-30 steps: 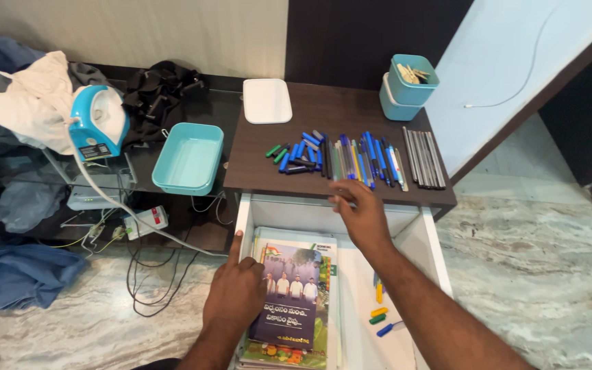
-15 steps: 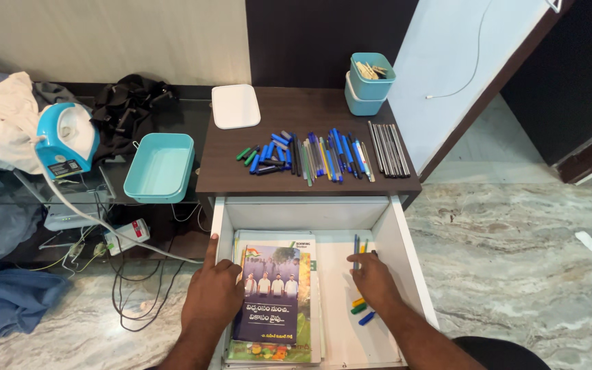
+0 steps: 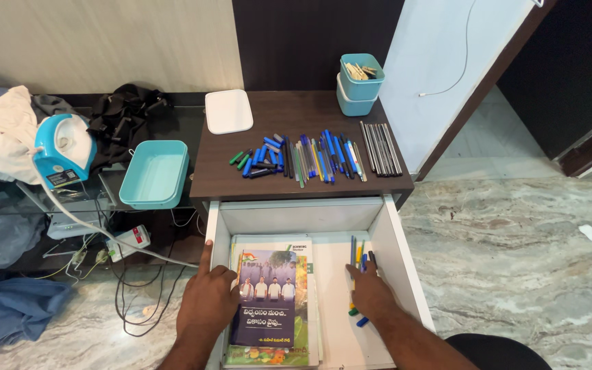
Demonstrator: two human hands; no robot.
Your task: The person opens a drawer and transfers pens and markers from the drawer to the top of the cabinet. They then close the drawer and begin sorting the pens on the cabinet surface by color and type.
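Under the right hand (image 3: pixel 371 293), loose pens (image 3: pixel 360 257).

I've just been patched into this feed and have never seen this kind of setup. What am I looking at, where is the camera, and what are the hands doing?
There is no machine here: a person works with two bare hands, and the single camera sits on their head, looking down.

Below is an open white drawer of a dark wooden cabinet. The left hand rests on the drawer's left edge, touching a book that lies on a stack of papers inside. The right hand lies on a few loose pens in the drawer; whether it grips any I cannot tell.

On the cabinet top lie a row of pens and markers, a white lid and two stacked teal tubs. To the left sit a teal tray and a clothes iron.
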